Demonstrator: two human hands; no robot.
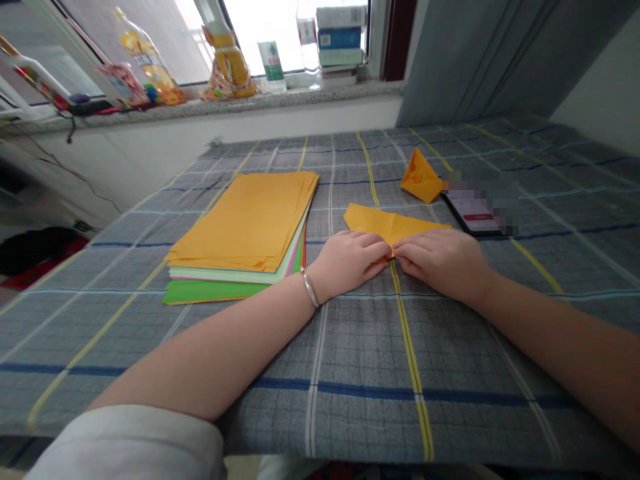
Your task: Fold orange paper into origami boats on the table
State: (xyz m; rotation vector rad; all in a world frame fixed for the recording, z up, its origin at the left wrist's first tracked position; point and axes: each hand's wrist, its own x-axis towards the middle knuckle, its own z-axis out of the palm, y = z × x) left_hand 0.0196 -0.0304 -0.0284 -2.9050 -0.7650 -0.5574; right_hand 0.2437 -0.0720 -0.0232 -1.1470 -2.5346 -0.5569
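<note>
A folded piece of orange paper [390, 222] lies on the table, with a crease down its middle. My left hand [353, 261] and my right hand [440, 261] meet at its near edge, fingertips almost touching. Both hands are closed, their bent fingers pinching that edge at the centre. The fingers and palms hide the paper's near side. A stack of coloured paper [250, 217], orange on top with white, pink and green below, lies to the left of my left hand. Beyond my right hand stands a folded orange paper shape [421, 177].
A phone [475, 210] lies at the right, close to the folded shape. The table wears a grey checked cloth [360, 360]. Bottles [150, 60], a cup-like container [273, 65] and stacked boxes [341, 37] stand on the windowsill [200, 110] at the back.
</note>
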